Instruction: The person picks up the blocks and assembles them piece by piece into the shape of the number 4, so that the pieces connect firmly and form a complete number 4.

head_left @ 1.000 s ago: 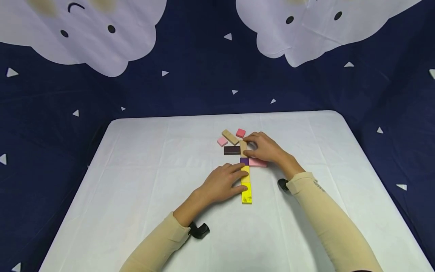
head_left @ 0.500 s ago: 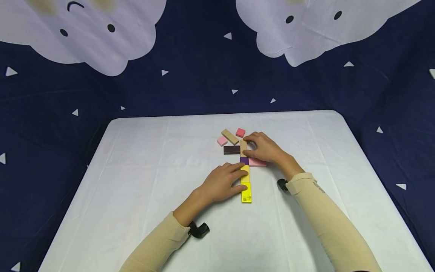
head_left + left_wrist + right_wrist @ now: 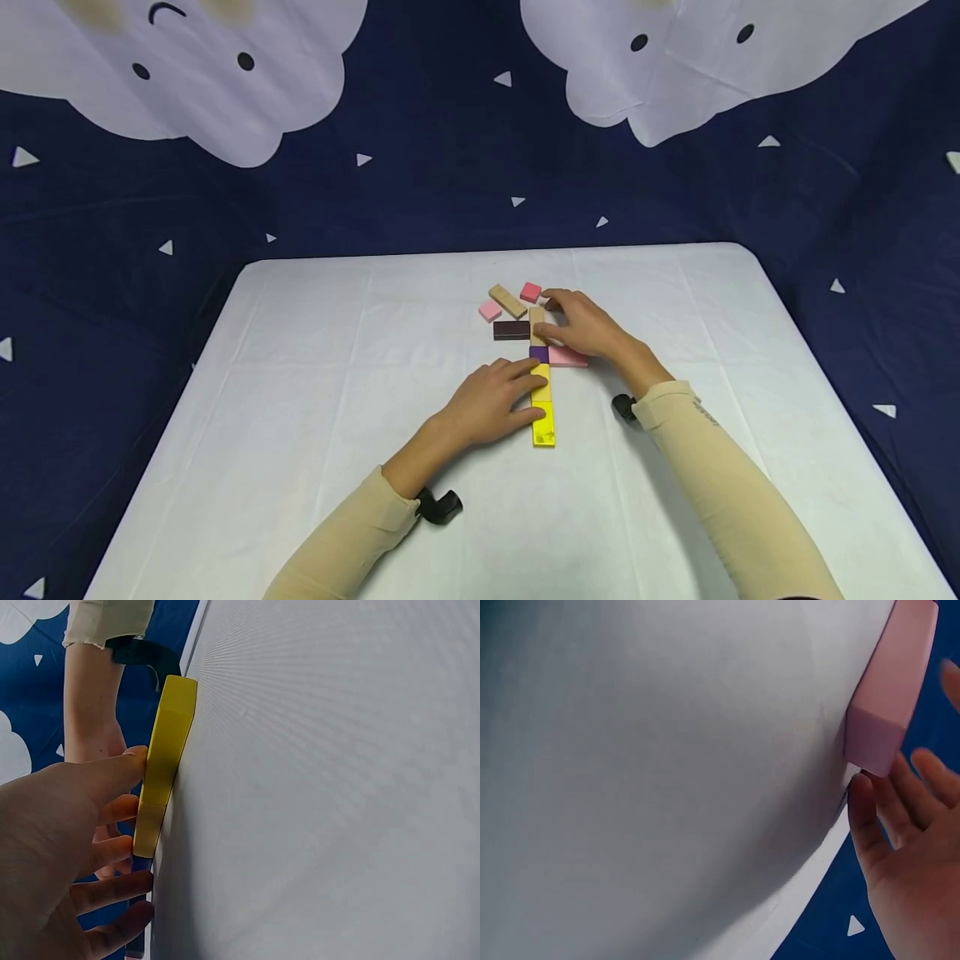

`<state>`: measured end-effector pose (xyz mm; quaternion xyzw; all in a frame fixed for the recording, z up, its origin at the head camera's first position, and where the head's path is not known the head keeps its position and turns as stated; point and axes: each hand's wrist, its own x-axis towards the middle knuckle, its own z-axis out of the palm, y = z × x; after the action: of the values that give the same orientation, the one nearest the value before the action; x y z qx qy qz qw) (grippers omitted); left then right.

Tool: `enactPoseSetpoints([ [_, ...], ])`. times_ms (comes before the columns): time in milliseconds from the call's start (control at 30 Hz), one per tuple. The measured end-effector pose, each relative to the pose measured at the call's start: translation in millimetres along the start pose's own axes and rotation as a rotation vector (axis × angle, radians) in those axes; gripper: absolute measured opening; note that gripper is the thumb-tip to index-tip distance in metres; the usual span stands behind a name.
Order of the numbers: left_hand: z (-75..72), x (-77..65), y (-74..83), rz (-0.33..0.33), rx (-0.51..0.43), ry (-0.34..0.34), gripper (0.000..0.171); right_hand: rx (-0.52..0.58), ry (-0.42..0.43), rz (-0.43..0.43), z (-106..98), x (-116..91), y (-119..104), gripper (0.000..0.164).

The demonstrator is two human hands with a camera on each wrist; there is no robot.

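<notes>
In the head view a column of flat blocks runs toward the far edge: a bright yellow block nearest, a second yellow block, a purple block, then a plain wooden block. My left hand rests its spread fingertips on the left side and top of the yellow and purple blocks. Over the wooden block's right side is my right hand, thumb tip on it and fingers spread away. A pink block juts right from the purple one; a dark brown block juts left.
Beyond the brown block lie a slanted wooden block, a light pink square and a red-pink square. All lie on a white-covered table before a dark blue cloth with clouds and triangles.
The right hand's fingers have lifted off the wooden block and spread slightly up and right. The left hand and the blocks have stayed in place.
</notes>
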<state>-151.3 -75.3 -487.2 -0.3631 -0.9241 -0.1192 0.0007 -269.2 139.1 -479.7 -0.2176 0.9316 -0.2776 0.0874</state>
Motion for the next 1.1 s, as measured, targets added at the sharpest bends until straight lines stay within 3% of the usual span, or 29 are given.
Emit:
enactPoseSetpoints([
  [200,-1.6,-1.0,-0.1,0.001,-0.004,-0.001,0.053,-0.005,0.078,0.018,-7,-8,-3,0.06],
  [467,-2.4,-1.1,-0.2,-0.001,-0.003,-0.006,0.053,-0.131,0.107,-0.103,-13,-24,-8,0.046],
  [733,-1.1,-0.4,-0.8,0.007,-0.004,-0.003,0.052,-0.133,0.057,-0.137,-18,-42,-23,0.054],
  [933,-2.3,-0.8,-0.5,0.009,-0.002,-0.004,0.053,-0.217,-0.01,-0.196,-16,-57,-27,0.057],
  [1100,-2.0,-1.1,-0.7,0.008,0.004,-0.003,0.053,-0.262,-0.043,-0.196,-8,-66,-29,0.058],
])
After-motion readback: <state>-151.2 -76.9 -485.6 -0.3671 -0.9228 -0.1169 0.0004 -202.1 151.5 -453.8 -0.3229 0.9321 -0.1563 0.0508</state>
